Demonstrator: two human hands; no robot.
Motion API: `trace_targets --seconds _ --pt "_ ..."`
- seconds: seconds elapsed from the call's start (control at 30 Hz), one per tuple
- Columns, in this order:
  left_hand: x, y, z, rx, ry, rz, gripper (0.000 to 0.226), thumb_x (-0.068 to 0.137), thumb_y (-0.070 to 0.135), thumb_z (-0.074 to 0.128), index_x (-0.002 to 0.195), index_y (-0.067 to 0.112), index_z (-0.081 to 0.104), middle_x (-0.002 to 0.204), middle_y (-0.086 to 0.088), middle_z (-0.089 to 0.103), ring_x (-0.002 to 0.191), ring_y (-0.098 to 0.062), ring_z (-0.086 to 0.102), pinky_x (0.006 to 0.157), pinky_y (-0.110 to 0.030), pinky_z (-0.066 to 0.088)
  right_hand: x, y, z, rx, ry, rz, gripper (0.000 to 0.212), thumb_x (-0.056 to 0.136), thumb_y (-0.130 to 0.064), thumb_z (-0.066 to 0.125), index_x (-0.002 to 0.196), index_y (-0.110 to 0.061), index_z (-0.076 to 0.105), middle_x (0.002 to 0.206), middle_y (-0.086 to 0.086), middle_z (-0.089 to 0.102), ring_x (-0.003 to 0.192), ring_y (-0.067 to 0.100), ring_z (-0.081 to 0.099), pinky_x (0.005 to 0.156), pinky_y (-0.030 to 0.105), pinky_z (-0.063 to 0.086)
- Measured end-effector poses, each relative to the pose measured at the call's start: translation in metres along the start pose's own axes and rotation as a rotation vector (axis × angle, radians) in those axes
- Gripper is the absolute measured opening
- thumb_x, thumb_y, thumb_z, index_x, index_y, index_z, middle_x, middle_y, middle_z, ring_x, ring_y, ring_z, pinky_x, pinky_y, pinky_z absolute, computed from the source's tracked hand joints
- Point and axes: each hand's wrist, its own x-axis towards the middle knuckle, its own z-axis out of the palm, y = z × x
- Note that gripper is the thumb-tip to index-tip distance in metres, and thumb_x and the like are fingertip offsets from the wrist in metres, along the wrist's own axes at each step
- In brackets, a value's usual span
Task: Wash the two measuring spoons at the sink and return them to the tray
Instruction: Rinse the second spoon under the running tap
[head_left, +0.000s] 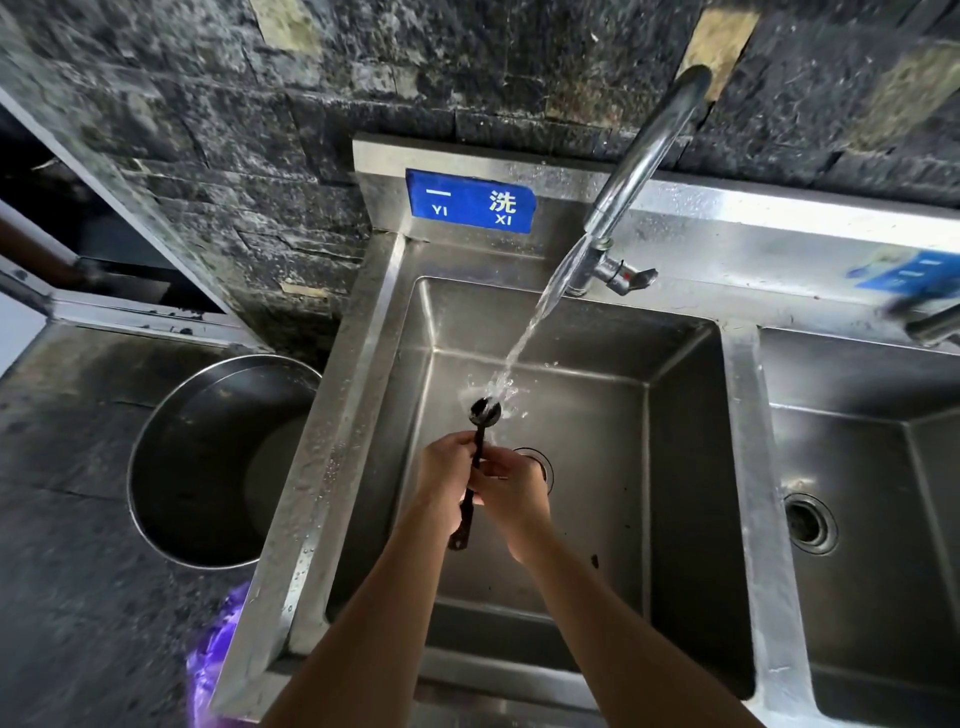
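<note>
Both hands (483, 480) grip spoon (480, 447) — under water (524, 343)

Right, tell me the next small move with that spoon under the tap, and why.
Probably turn the black measuring spoon over in the stream. Both the left hand and right hand grip its handle, and the water strikes only the bowl's upper face, so the back and handle likely remain unrinsed.

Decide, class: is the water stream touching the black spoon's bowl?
Touching. The head view shows the water stream landing on the black measuring spoon and splashing outward.
</note>
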Motion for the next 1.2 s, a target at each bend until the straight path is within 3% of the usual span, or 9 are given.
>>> trace_targets --seconds 0.2,0.33,0.43,0.53,0.63,0.8,0.9,1.0,1.2 --pt "-0.003 -0.003 -0.001 -0.022 0.008 0.04 0.032 0.094 0.002 0.052 0.081 0.017 0.078 0.09 -0.017 0.076 0.075 -0.029 0.071 0.039 -0.025 0.05 -0.001 -0.003 -0.006 0.015 -0.033 0.045 0.011 0.079 -0.019 0.083 0.09 -0.019 0.082 0.078 0.006 0.081 0.08 0.024 0.08 0.077 0.045 0.066" --pt "-0.006 -0.003 -0.007 -0.021 0.035 0.074 0.02 0.091 0.001 0.063 0.1 0.01 0.078 0.096 -0.012 0.077 0.081 -0.023 0.073 0.049 -0.024 0.055 0.001 -0.009 -0.006 0.027 -0.123 0.097 0.009 0.085 -0.01 0.074 0.089 -0.008 0.081 0.083 0.017 0.079 0.083 0.031 0.079 0.083 0.048 0.064" --pt "-0.004 -0.002 -0.009 -0.029 0.026 0.077 0.021 0.089 0.001 0.067 0.103 0.012 0.078 0.092 -0.01 0.078 0.079 -0.021 0.075 0.054 -0.031 0.061 0.0 -0.014 -0.003 0.039 -0.144 0.117 0.017 0.092 -0.003 0.062 0.094 -0.002 0.079 0.088 0.021 0.079 0.084 0.031 0.079 0.083 0.045 0.065" --pt "-0.001 0.0 -0.008 -0.005 0.025 0.078 0.023 0.087 -0.002 0.069 0.098 0.015 0.078 0.091 -0.014 0.078 0.081 -0.031 0.076 0.06 -0.045 0.064 -0.003 -0.022 -0.001 0.112 -0.158 0.145 0.024 0.095 0.003 0.052 0.099 0.003 0.076 0.095 0.027 0.077 0.084 0.029 0.078 0.079 0.037 0.066" --pt "0.002 0.0 -0.006 0.018 0.037 0.092 0.025 0.084 -0.006 0.069 0.101 0.012 0.078 0.092 -0.013 0.078 0.084 -0.032 0.077 0.071 -0.054 0.064 -0.005 -0.027 -0.003 0.175 -0.161 0.203 0.026 0.097 0.005 0.049 0.103 0.002 0.075 0.085 0.016 0.076 0.075 0.019 0.075 0.066 0.025 0.062" --pt "0.006 0.001 -0.005 0.057 0.046 0.138 0.027 0.083 -0.007 0.069 0.097 0.015 0.079 0.089 -0.005 0.079 0.08 -0.019 0.077 0.067 -0.032 0.065 -0.002 -0.03 -0.007 0.257 -0.198 0.266 0.03 0.098 0.008 0.045 0.096 -0.001 0.073 0.057 -0.002 0.071 0.054 0.006 0.07 0.059 0.019 0.058" --pt "0.007 0.004 -0.005 0.067 0.045 0.163 0.027 0.084 -0.006 0.07 0.098 0.016 0.078 0.089 -0.001 0.079 0.08 -0.014 0.077 0.058 -0.019 0.059 0.0 -0.033 -0.007 0.268 -0.205 0.277 0.03 0.099 0.007 0.044 0.1 -0.002 0.073 0.054 -0.005 0.07 0.051 0.003 0.068 0.056 0.017 0.057" --pt "0.011 0.007 -0.006 0.077 0.036 0.185 0.027 0.083 -0.005 0.07 0.098 0.016 0.078 0.089 0.0 0.079 0.081 -0.013 0.077 0.061 -0.018 0.059 0.002 -0.037 -0.006 0.296 -0.208 0.269 0.03 0.099 0.006 0.045 0.105 -0.003 0.073 0.059 -0.004 0.073 0.054 0.004 0.071 0.057 0.016 0.056" --pt "0.02 0.019 -0.004 0.068 0.02 0.178 0.029 0.085 -0.003 0.069 0.09 0.025 0.077 0.089 -0.001 0.079 0.078 -0.015 0.076 0.058 -0.019 0.058 0.006 -0.046 -0.005 0.322 -0.182 0.247 0.029 0.1 0.004 0.048 0.097 -0.007 0.075 0.071 0.004 0.077 0.062 0.01 0.074 0.058 0.02 0.058"
